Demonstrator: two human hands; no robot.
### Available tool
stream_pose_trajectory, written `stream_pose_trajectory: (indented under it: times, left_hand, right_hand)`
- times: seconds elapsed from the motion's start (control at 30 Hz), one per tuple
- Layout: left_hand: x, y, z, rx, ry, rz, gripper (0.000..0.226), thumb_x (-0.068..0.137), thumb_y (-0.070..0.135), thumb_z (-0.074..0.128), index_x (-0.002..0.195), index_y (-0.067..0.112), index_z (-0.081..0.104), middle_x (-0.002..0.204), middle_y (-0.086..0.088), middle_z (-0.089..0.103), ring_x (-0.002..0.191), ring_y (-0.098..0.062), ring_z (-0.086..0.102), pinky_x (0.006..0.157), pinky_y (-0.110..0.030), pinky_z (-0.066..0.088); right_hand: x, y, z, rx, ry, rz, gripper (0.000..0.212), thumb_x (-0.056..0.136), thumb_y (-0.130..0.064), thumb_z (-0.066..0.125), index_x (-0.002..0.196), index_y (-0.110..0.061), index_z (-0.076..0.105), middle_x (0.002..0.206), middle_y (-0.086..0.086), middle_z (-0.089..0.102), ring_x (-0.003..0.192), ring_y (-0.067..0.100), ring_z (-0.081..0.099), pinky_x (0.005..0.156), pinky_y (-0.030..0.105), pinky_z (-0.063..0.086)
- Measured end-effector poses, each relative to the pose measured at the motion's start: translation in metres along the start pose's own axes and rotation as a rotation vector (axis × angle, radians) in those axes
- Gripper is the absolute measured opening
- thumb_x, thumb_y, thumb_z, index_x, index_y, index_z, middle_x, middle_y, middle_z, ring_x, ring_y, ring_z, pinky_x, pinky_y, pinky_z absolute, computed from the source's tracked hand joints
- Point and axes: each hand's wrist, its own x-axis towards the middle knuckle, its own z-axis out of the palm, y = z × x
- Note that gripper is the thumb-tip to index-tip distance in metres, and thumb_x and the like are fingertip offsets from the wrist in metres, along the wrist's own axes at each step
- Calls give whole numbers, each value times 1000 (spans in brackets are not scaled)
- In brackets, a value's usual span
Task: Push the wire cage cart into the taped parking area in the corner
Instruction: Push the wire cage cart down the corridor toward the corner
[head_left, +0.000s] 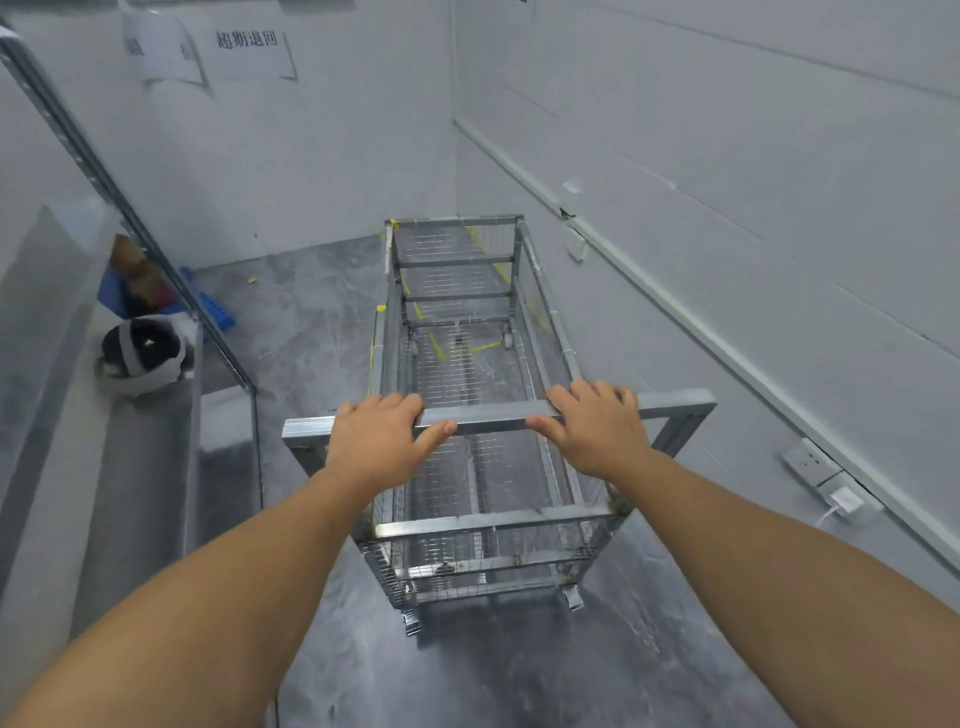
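Note:
The wire cage cart (467, 519), grey metal frame with mesh sides and small castors, stands lengthwise in front of me, its far end close to the room corner. My left hand (382, 439) and my right hand (597, 431) both grip its horizontal handle bar (488, 418), fingers over the top, thumbs underneath. Yellow floor tape (439, 343) marking the parking area shows through the mesh under the cart's far half, beside the right wall. The cart is empty.
The right wall (727, 260) runs close along the cart, with a cable duct and a socket with a plugged charger (826, 475). On the left stands a metal shelf rack (156, 415) holding a bowl-like item (143, 356) and blue and brown things. Grey floor lies between rack and cart.

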Motion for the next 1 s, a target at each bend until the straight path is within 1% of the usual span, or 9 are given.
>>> stream_pose_trajectory:
  times: [0.1,0.23,0.33,0.47,0.57,0.7,0.77,0.87,1.0]
  left_hand:
    - [30,-14,2,24,5,4,52,84,77,15,85,31,40,84,9,46,80,-17,41,80,-40,31]
    - [74,-32,3,17,4,13,53,84,77,14,86,31,40,85,9,48,84,-18,48,81,-41,33]
    - [111,-45,3,15,-1,19,54,83,78,13,86,32,40,85,9,49,85,-19,49,82,-41,34]
    - [165,-60,3,3,2,12,62,79,80,7,89,31,43,86,10,49,82,-16,44,82,-41,33]
    - [203,-70,3,0,3,15,65,78,81,6,90,30,45,86,10,50,82,-16,43,80,-40,31]
    - [261,-83,5,-18,-25,5,57,79,80,8,89,34,39,86,9,48,82,-16,43,83,-41,32]
    - [288,-90,5,-15,-24,9,57,80,79,9,88,33,41,86,9,50,82,-17,44,82,-41,32]
    - [329,-101,7,-7,-25,21,60,81,79,10,89,31,45,86,8,52,83,-17,45,81,-41,33]
    - [383,-115,6,4,-59,23,60,83,78,12,89,29,47,87,8,51,85,-17,44,81,-42,33]
  right_hand:
    - [33,0,-1,9,-11,2,56,90,-72,19,112,-31,51,115,-4,56,112,23,46,95,45,26]
    - [78,1,-3,10,0,-1,62,86,-74,14,112,-31,51,113,-5,56,109,23,47,93,44,26]
    - [117,5,-3,9,4,-7,60,87,-74,15,111,-32,51,113,-5,57,108,23,48,93,45,27]
    - [174,12,-4,27,7,-15,56,89,-74,18,108,-31,50,111,-4,55,108,23,47,93,44,26]
    - [213,18,-6,25,8,-27,56,90,-72,19,112,-31,50,115,-4,55,109,23,46,94,44,26]
    - [269,29,-6,29,30,-38,57,91,-71,18,113,-31,51,117,-3,56,110,24,47,96,45,27]
    - [298,33,-6,21,29,-40,59,90,-72,15,112,-30,52,114,-3,56,108,25,47,95,46,28]
    - [339,40,-5,12,36,-40,64,89,-73,11,114,-31,51,113,-3,56,107,25,47,95,46,28]
    - [394,49,-5,7,40,-43,61,90,-72,13,114,-31,51,114,-2,57,106,24,48,94,45,29]
